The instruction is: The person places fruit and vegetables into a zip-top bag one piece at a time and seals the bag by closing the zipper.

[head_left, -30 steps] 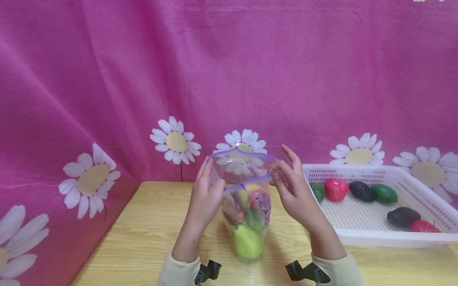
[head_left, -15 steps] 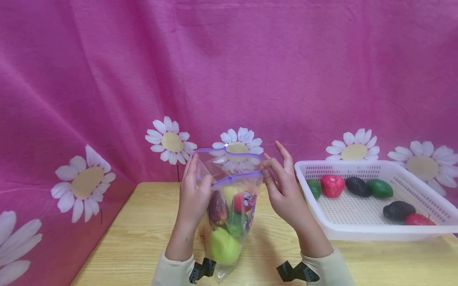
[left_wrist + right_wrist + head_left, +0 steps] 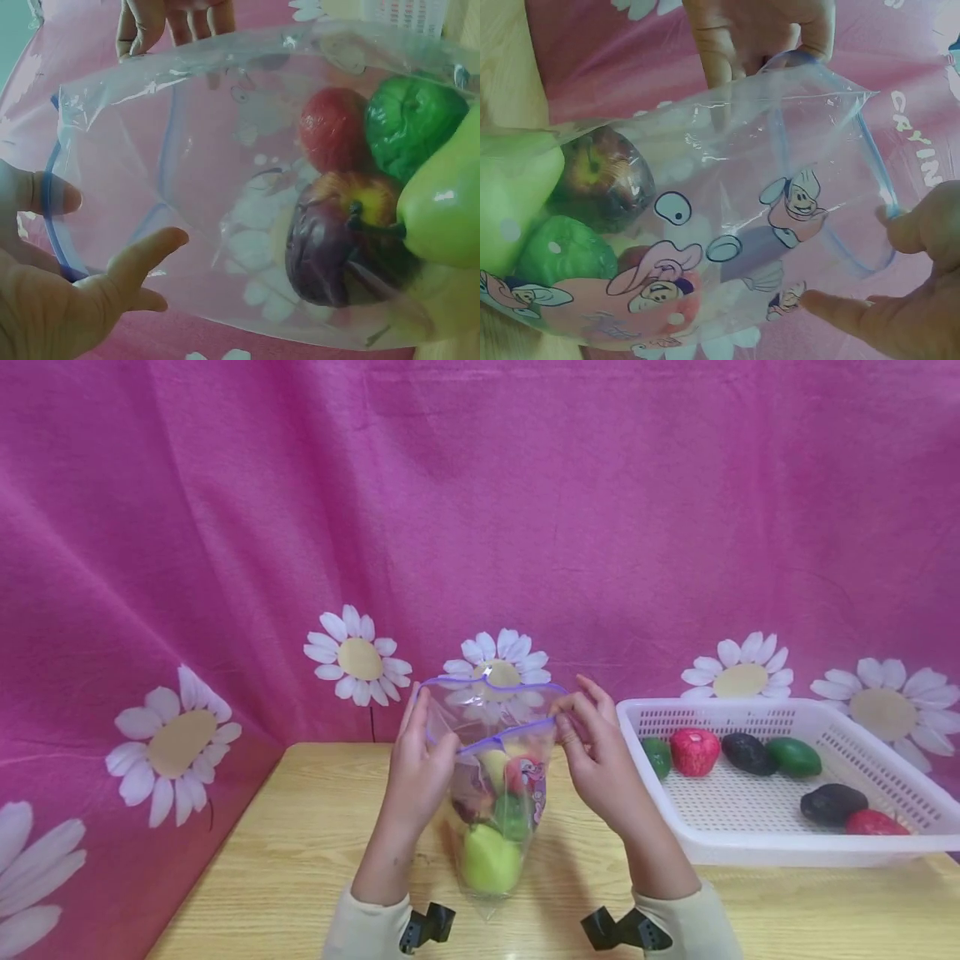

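Note:
A clear zip bag (image 3: pixel 517 728) with a purple-blue zip rim and printed cartoon figures hangs between both hands, mouth spread wide. My left hand (image 3: pixel 420 768) holds the left side of its rim, fingers and thumb about the edge. At the right side of the mouth, my right hand (image 3: pixel 598 768) pinches the rim between thumb and fingers, one finger lifted. Low in the bag lies a green pear (image 3: pixel 491 860). Above it are a wrinkled green fruit (image 3: pixel 412 124), a small red fruit (image 3: pixel 334 127) and a dark purplish apple-like fruit (image 3: pixel 337 240).
A white perforated basket (image 3: pixel 750 852) stands on the wooden table (image 3: pixel 300 843) at the right. In it lie a red apple (image 3: pixel 695 752), a dark avocado-like fruit (image 3: pixel 748 753), a green fruit (image 3: pixel 795 757) and several others. A pink flowered cloth (image 3: pixel 480 527) hangs behind.
Both hands and the bag shift left, then back a little to the right. The bag's swinging bottom moves with them; the hold on the rim stays. The head view shifts slightly.

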Demonstrator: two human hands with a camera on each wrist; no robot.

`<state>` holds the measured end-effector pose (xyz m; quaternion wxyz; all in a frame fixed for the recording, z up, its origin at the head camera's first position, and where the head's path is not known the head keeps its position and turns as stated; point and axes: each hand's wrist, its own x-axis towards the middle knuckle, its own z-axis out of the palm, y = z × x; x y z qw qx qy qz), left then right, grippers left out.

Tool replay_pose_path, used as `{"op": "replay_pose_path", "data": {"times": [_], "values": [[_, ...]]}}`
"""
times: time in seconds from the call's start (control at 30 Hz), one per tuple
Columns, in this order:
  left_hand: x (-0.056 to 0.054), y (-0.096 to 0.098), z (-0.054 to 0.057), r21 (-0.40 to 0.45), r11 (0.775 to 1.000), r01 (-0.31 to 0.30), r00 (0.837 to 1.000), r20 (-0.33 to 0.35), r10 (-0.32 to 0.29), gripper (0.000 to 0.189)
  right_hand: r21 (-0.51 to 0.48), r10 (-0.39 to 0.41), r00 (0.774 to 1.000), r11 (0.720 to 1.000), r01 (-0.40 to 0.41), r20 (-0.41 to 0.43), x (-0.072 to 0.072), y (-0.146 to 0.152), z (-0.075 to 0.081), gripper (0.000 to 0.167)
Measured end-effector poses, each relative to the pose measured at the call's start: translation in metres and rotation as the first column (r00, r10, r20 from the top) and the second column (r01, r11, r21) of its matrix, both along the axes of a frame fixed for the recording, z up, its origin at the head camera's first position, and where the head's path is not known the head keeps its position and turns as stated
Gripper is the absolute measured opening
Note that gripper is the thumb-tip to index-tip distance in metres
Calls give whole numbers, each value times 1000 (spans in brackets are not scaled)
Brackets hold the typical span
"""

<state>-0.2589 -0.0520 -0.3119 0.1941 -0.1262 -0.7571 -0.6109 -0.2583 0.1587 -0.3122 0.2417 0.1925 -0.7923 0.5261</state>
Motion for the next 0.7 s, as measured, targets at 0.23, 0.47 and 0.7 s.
{"op": "replay_pose_path", "data": {"times": [0.23, 0.47, 0.7], "values": [[1, -2, 3, -29, 1000, -4, 1000, 23, 4, 73, 8, 14, 999, 1000, -15, 42, -1, 4, 1, 16], [-1, -6, 2, -18, 1000, -11, 999, 38, 11, 73, 17, 10, 997, 1000, -12, 81, 2, 1, 1, 18], [-2, -12, 3, -9, 1000, 4, 998, 70, -4, 74, 39, 5, 998, 999, -8, 68, 2, 0, 0, 21]]}}
